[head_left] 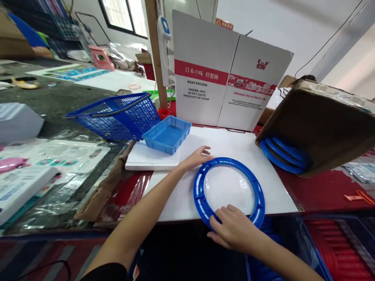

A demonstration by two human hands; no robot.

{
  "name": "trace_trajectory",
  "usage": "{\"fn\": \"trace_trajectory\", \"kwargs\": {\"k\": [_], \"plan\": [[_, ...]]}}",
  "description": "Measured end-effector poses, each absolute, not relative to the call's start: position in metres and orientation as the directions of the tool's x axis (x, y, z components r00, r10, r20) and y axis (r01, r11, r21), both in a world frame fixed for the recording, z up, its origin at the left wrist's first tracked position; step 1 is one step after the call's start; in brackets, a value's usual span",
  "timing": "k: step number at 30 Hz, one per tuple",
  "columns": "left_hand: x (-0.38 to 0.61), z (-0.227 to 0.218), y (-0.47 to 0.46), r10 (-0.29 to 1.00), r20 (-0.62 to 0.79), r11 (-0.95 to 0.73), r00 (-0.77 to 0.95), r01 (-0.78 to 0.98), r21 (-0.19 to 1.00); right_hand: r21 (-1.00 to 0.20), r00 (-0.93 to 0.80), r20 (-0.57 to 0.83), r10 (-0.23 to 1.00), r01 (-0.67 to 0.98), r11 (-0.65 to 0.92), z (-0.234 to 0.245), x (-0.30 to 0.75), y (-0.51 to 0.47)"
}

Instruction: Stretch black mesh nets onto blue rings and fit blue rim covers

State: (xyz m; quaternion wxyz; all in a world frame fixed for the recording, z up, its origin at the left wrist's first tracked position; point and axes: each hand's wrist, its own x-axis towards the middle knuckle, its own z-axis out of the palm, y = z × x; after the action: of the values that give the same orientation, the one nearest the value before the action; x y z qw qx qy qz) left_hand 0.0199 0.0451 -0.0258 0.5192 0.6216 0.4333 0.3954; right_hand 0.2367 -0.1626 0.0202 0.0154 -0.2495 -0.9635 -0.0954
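Note:
A blue plastic ring [259, 195] lies flat on a white board [228, 144], its near edge over the board's front. My left hand [197, 157] rests at the ring's far left rim, fingers stretched out and lightly touching it. My right hand [234, 228] sits on the ring's near rim, fingers curled over the edge and pressing it. Nothing else is in either hand.
A small blue tray [166, 134] and a blue shopping basket [117, 115] stand at the left back. A white frozen-food carton [225, 78] stands behind. A tipped cardboard box [319, 128] at the right holds more blue rings [281, 154]. Red rings [336, 242] fill a bin below right.

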Motion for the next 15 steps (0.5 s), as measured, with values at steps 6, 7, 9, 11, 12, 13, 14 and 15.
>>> {"fn": "trace_trajectory", "kwargs": {"k": [6,7,9,11,12,13,14,15], "plan": [[0.024,-0.016,0.035,0.943,0.184,-0.298,0.276,0.462,0.835,0.210,-0.811,0.249,0.529,0.578,0.788,0.006,0.217,-0.158],[0.023,-0.013,0.034,0.946,0.189,-0.304,0.264,0.511,0.804,0.224,-0.751,0.336,0.568,0.650,0.726,0.002,0.218,-0.161],[0.018,-0.007,0.033,0.951,0.188,-0.301,0.245,0.594,0.746,0.183,-0.611,0.503,0.612,0.767,0.615,-0.011,0.224,-0.171],[0.010,-0.003,0.031,0.957,0.174,-0.287,0.232,0.678,0.677,0.048,-0.486,0.642,0.593,0.797,0.602,-0.035,0.236,-0.186],[0.005,-0.003,0.031,0.963,0.169,-0.267,0.207,0.785,0.559,-0.032,-0.427,0.702,0.570,0.781,0.624,-0.052,0.246,-0.194],[-0.001,-0.004,0.032,0.967,0.165,-0.248,0.194,0.863,0.441,-0.117,-0.354,0.748,0.561,0.763,0.636,-0.072,0.257,-0.202],[-0.006,-0.005,0.035,0.966,0.159,-0.249,0.205,0.905,0.344,-0.189,-0.277,0.759,0.590,0.773,0.605,-0.093,0.272,-0.212],[-0.010,-0.006,0.039,0.958,0.163,-0.271,0.235,0.926,0.264,-0.271,-0.163,0.734,0.659,0.820,0.504,-0.116,0.291,-0.222]]}}
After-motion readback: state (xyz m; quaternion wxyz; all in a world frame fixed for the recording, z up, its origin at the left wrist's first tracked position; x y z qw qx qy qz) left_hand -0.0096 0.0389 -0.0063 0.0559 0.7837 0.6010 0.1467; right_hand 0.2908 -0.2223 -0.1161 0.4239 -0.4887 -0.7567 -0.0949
